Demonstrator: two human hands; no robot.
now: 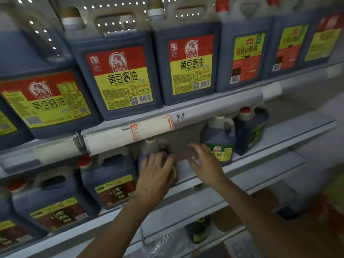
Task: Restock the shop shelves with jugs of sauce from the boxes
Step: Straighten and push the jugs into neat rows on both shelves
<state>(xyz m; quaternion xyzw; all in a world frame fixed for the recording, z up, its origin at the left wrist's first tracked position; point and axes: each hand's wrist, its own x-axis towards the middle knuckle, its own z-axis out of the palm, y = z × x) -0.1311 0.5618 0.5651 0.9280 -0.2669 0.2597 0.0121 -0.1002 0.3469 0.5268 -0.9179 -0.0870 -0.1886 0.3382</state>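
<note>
Left grip: the left hand [156,172] lies spread on the front face of a dark plastic sauce jug with a pale cap [158,157], fingers straight and pressing, not wrapped round it.
Right grip: the right hand [202,161] hovers wide, fingers relaxed, holding nothing; it sits just beside the jug and in front of the bare gap on the shelf.
Task's thing: the jug stands upright on the grey metal middle shelf [260,155], close to its front edge, under the white price strip [130,135] of the shelf above.
Neighbours: a dark jug with a red and yellow label [111,183] stands just to its left; a dark jug with a green label [219,144] stands to its right, further back, with the gap between.
Step in hand: likely seating this jug in its row.
How to do it well: push low on the body so that it slides and does not tip; steady its free side with the right hand; turn the label to face the front edge and line it up with the left neighbour.
Risk: the handle and cap pass close under the price strip, so keep the jug level.
</note>
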